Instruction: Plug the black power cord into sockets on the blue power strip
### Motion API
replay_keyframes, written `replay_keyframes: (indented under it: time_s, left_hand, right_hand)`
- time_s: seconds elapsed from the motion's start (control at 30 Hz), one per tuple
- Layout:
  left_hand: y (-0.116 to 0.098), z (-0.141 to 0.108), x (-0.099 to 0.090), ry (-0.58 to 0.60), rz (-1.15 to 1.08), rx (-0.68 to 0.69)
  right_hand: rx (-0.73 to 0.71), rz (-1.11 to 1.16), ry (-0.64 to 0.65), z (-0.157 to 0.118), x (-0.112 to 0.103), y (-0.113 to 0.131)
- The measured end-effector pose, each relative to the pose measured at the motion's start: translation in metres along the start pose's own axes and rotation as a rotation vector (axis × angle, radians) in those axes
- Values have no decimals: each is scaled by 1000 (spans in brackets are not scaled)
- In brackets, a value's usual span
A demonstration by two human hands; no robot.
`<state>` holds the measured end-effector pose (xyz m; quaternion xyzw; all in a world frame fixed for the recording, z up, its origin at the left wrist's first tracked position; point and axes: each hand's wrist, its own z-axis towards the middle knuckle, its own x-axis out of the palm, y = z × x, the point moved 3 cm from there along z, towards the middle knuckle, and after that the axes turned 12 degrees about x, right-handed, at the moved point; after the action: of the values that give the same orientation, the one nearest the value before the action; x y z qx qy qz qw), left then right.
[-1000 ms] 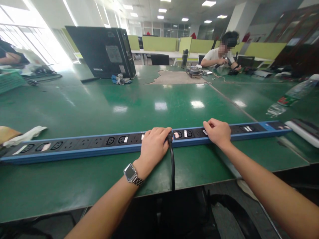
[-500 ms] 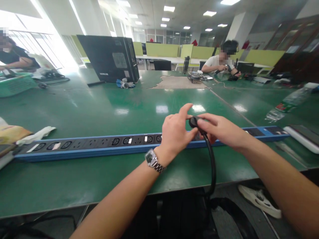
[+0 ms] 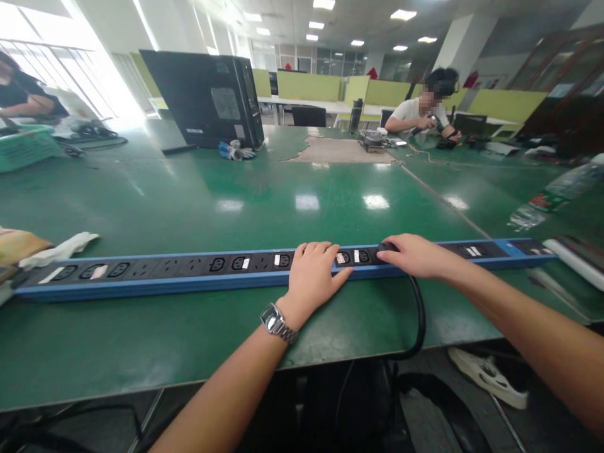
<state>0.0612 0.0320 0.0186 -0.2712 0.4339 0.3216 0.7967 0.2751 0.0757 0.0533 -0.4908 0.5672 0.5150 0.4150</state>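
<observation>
My left hand, with a metal watch at the wrist, lies palm down across a long blue-edged power strip. Its fingers reach the strip's far edge, and the thumb is spread to the right along the near rail. To its right, my right hand grips a black power plug down at a socket of the strip. Fingers hide most of the plug, so how deep it sits cannot be seen. A thick black cable hangs from it over the table's front edge.
A black computer case stands behind, with gloves beside it. At right lie a plastic bottle and a white-edged object. A green basket stands at far left. Two people sit across the table.
My left hand has let go of the plug and moved down-left onto the power strip. My right hand has carried the plug down to a socket. The view has shifted slightly.
</observation>
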Motion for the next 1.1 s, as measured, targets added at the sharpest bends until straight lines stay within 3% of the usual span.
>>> replay_keyframes:
  time_s: [0.17, 0.3, 0.47, 0.63, 0.73, 0.8, 0.87, 0.93, 1.0, 1.1]
  left_hand:
    - [0, 1, -1, -11, 8, 23]
    - [0, -2, -1, -11, 8, 44]
    - [-2, -2, 0, -25, 36, 38]
    - [-4, -2, 0, -21, 57, 47]
    - [-4, -2, 0, -15, 82, 40]
    - [-4, -2, 0, -8, 87, 45]
    - [-4, -2, 0, -6, 90, 56]
    - [-4, -2, 1, -11, 95, 57]
    - [-4, -2, 1, -13, 98, 52]
    - [-4, -2, 1, -9, 99, 51]
  right_hand:
    - [81, -116, -35, 2, 4, 12]
    - [48, 87, 48, 0, 4, 6]
    - [20, 240, -12, -7, 13, -3]
    - [138, 288, -122, -12, 27, 2]
    - [186, 459, -77, -21, 5, 8]
    - [192, 586, -209, -30, -30, 5]
    - [194, 606, -356, -39, -67, -8]
    - [213, 508, -391, -41, -91, -29]
    - [283, 372, -352, -38, -96, -58]
    - [427, 223, -222, -26, -74, -108]
